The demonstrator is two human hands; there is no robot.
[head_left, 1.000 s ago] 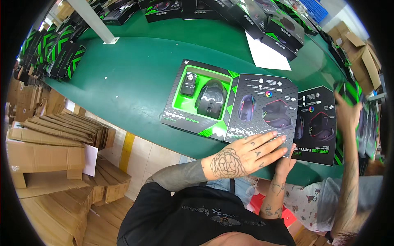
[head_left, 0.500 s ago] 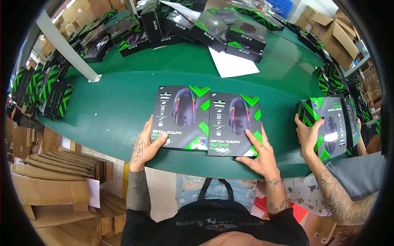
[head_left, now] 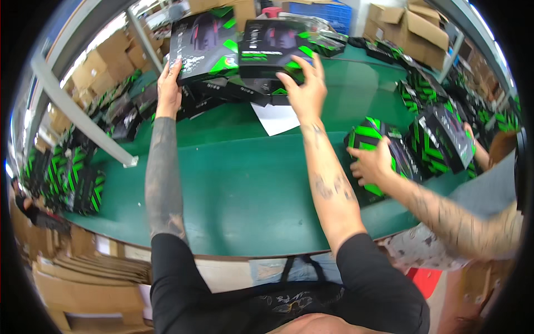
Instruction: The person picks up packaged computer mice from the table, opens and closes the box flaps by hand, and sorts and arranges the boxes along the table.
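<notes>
Both my arms reach far across the green table. My left hand (head_left: 169,89) grips the lower left edge of a black and green gaming mouse box (head_left: 208,47), tilted so its printed front shows. Beside it, a second mouse box (head_left: 270,50) is in my right hand (head_left: 305,89), thumb and fingers closed around its right corner. The two boxes are above a pile of similar boxes (head_left: 222,92) on the far part of the table and partly hide it. Whether they touch the pile I cannot tell.
A white sheet (head_left: 276,119) lies below the pile. At right, a co-worker's hand (head_left: 372,164) touches one mouse box, with another box (head_left: 445,136) alongside. A grey metal post (head_left: 89,111) rises at left near stacked boxes (head_left: 67,178). Flattened cartons (head_left: 89,284) lie lower left.
My hands have lifted the two mouse boxes from the near table and carried them forward to the far pile. The co-worker's boxes have separated, and the view has shifted.
</notes>
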